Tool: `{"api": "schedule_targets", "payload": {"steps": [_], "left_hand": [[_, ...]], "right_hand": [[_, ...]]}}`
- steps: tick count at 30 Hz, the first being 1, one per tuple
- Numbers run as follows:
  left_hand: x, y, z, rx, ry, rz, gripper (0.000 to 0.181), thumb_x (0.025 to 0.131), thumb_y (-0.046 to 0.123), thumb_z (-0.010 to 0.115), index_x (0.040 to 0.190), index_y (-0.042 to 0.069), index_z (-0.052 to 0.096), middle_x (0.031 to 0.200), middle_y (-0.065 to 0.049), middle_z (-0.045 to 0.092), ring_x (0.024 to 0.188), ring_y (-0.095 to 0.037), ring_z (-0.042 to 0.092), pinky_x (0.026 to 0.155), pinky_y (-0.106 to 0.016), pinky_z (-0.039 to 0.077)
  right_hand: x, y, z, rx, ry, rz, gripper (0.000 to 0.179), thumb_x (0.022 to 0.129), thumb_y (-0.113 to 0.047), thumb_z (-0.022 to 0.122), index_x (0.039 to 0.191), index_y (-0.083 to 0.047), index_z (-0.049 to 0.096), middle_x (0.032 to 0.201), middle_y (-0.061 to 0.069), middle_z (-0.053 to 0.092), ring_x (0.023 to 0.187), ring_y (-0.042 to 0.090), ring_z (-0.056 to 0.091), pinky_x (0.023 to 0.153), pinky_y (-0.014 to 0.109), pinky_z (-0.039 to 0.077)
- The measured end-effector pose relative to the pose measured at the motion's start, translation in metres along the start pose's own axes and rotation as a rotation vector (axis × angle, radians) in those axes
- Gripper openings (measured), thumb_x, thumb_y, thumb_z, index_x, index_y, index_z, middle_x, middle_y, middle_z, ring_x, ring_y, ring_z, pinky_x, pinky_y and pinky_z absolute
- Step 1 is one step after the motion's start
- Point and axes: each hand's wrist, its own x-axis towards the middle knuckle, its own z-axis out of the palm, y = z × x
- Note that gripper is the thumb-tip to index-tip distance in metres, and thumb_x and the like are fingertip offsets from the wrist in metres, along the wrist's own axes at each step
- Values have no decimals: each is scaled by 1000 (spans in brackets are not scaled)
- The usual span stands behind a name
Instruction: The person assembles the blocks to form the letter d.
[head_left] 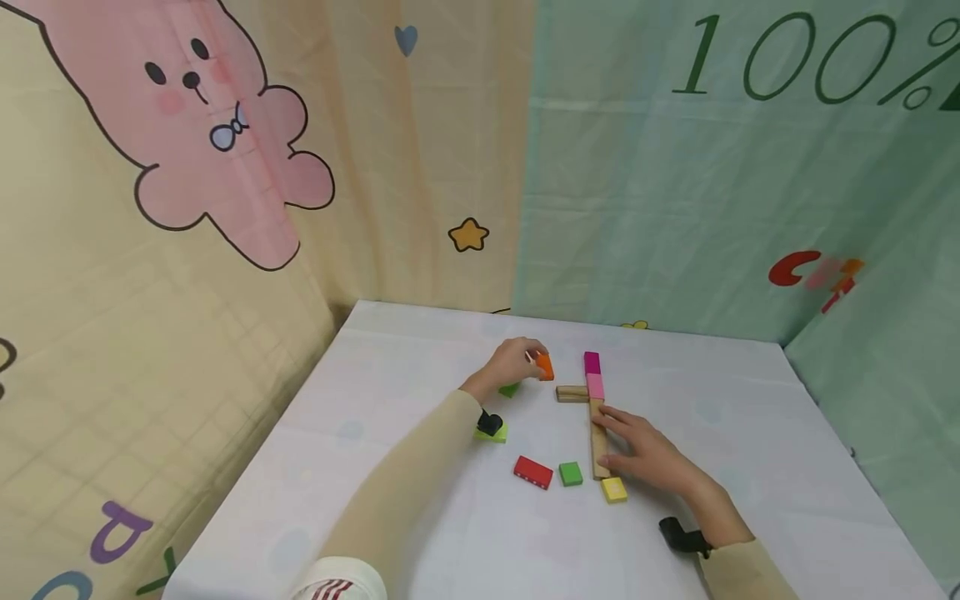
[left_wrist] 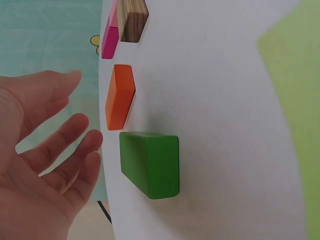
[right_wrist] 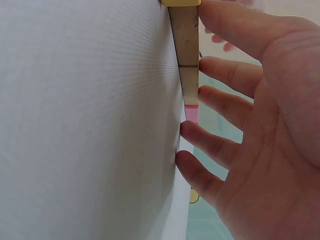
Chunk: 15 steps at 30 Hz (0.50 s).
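My left hand hovers at the orange block, its fingers loosely bent. In the left wrist view the orange block lies on the table with a gap between it and the fingertips. A green block sits beside it, partly hidden under the hand in the head view. My right hand rests along a line of wooden blocks, thumb and fingers spread. In the right wrist view its fingertips touch the side of the wooden blocks. Pink blocks continue that line.
A short wooden block juts left from the line. Nearer the front lie a yellow block, a green block and a red block. A light green block is partly covered by the left wrist camera. Printed curtains surround the white table.
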Motion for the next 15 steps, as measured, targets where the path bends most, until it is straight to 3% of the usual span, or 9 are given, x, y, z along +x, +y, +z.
{"api": "schedule_targets", "payload": {"steps": [6, 15], "left_hand": [[8, -5, -3, 6, 2, -11, 36, 88, 16, 79, 123, 12, 71, 113, -4, 65, 101, -18, 54, 83, -28, 49], [10, -12, 5, -59, 11, -71, 45, 86, 13, 79, 130, 14, 68, 128, -10, 59, 109, -23, 54, 89, -34, 50]], "right_hand": [[1, 1, 1, -5, -6, 14, 74, 89, -44, 75, 151, -13, 48, 158, 14, 36, 141, 44, 33, 105, 68, 34], [1, 0, 3, -3, -3, 22, 73, 89, -43, 75, 151, -14, 49, 159, 13, 36, 141, 44, 33, 105, 69, 34]]}}
